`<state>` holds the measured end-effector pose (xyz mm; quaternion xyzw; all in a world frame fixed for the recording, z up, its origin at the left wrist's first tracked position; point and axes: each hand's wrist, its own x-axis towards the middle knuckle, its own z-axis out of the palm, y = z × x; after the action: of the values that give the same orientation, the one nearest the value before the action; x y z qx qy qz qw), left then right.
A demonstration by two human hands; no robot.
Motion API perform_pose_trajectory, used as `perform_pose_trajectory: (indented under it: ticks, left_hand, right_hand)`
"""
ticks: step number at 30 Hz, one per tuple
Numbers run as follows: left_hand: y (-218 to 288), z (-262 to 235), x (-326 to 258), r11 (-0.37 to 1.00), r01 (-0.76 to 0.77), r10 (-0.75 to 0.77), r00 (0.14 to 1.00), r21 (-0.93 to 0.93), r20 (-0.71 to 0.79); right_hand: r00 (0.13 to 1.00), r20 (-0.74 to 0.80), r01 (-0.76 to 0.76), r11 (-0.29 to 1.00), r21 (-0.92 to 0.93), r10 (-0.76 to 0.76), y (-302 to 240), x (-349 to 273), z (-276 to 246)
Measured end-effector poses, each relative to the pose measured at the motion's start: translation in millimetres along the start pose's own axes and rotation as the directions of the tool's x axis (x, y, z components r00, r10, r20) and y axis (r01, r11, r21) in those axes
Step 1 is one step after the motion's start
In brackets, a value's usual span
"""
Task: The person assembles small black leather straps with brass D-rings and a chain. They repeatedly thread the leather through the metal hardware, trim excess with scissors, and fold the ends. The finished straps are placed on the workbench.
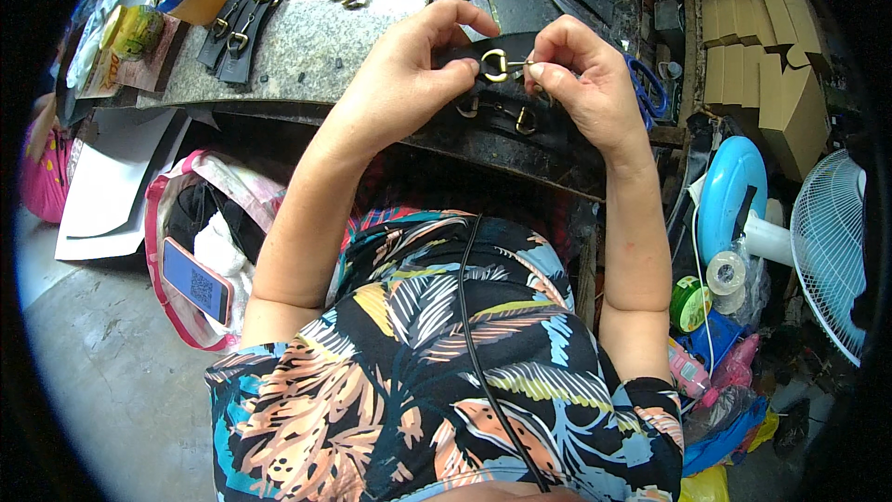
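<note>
Buckle (494, 65) is positioned on black strap (513, 43) at near side of bench (307, 42), between both hands. Prong seems pinched tight by right hand's (590, 84) grip; left hand's (409, 70) thumb is laid on strap, closure beneath can't be told. Step looks like prong adjustment; steady strap, careful alignment likely called for next.

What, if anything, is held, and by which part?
A black strap with a gold-toned buckle: left hand at the strap just left of the buckle, right hand pinching a thin piece at the buckle's right, too small to identify.
</note>
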<state>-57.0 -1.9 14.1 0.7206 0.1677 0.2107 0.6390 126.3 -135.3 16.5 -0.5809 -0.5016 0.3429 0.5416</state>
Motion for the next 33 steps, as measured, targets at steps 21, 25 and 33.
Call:
perform_pose_trajectory:
  ticks: [21,25,33]
  left_hand:
    - [-5.0,10.4,4.6,0.463,-0.25,0.38,0.923,0.85,0.065]
    - [-6.6,6.6,7.7,0.627,-0.211,0.298,0.954,0.75,0.019]
    - [-3.5,6.2,11.0,0.303,-0.251,0.405,0.907,0.919,0.115]
  right_hand:
    - [0.993,0.014,0.069,0.461,-0.885,-0.121,-4.4,-10.5,-17.2]
    - [0.995,0.026,0.069,0.485,-0.872,-0.096,-4.8,-6.8,-25.1]
    - [0.986,-0.162,-0.078,0.762,-0.643,-0.035,6.6,15.1,-33.0]
